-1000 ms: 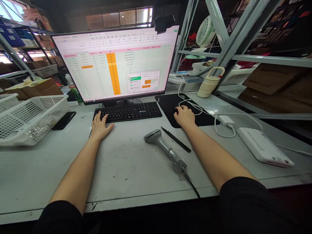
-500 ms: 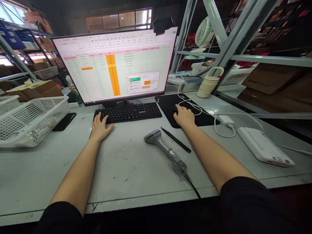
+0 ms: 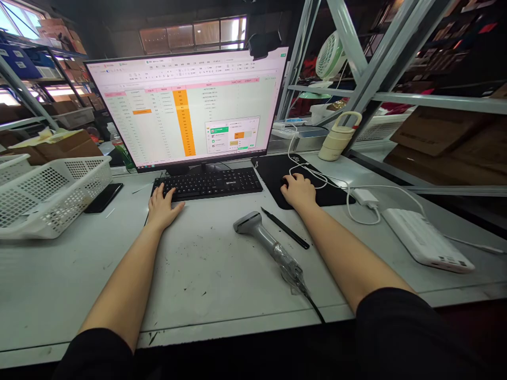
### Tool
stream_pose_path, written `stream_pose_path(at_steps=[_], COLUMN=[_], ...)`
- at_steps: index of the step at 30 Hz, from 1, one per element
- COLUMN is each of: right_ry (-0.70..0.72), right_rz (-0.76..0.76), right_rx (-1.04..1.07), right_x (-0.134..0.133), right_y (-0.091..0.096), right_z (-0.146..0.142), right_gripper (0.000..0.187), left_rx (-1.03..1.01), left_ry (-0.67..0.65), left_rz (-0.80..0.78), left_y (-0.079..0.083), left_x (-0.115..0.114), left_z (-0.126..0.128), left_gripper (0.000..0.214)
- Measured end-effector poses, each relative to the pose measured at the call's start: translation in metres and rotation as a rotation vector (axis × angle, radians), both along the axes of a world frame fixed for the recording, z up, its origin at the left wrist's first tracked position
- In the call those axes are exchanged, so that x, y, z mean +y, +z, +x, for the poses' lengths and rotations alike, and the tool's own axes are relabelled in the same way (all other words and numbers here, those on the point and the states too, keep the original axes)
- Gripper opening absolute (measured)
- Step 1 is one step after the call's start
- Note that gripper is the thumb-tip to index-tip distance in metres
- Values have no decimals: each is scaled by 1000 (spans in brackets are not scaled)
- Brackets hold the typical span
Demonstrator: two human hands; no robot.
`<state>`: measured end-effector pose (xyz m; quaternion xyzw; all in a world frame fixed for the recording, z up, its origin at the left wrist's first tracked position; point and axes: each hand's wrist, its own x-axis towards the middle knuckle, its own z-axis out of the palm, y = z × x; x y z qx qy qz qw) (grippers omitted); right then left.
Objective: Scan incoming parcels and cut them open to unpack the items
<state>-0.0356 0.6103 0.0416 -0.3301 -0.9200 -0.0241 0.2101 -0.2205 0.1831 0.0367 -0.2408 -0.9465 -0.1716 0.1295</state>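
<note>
My left hand (image 3: 162, 207) rests flat on the left end of the black keyboard (image 3: 209, 182), fingers stretched over the keys. My right hand (image 3: 299, 190) is cupped over a mouse on the black mouse pad (image 3: 277, 168); the mouse itself is almost wholly hidden under the palm. In front of me stands a monitor (image 3: 190, 105) with a spreadsheet and a small dialog window. A grey handheld barcode scanner (image 3: 265, 241) lies on the white table (image 3: 198, 274) between my arms, its cable running off the front edge. A black pen (image 3: 285, 227) lies beside it.
A white mesh basket (image 3: 51, 192) and a black phone (image 3: 103, 197) sit at the left. White cables and a charger (image 3: 365, 198) lead to a white flat device (image 3: 425, 238) at the right. A cream flask (image 3: 339, 136), a fan (image 3: 331, 55) and metal shelving (image 3: 380, 95) stand behind.
Both hands stay where they were. The dialog window on the screen shows slightly different content; the view has shifted a little.
</note>
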Motion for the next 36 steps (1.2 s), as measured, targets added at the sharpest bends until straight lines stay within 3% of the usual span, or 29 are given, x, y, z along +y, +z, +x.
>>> stream_pose_path(at_steps=[36], right_ry=[-29], right_rz=[11], right_rx=[-11], right_x=[-3], right_y=[1], right_z=[1], right_gripper=[44], left_rx=[-12], left_ry=[8], left_rz=[-19], left_y=[1], left_x=[0], left_z=[0], left_gripper=[67])
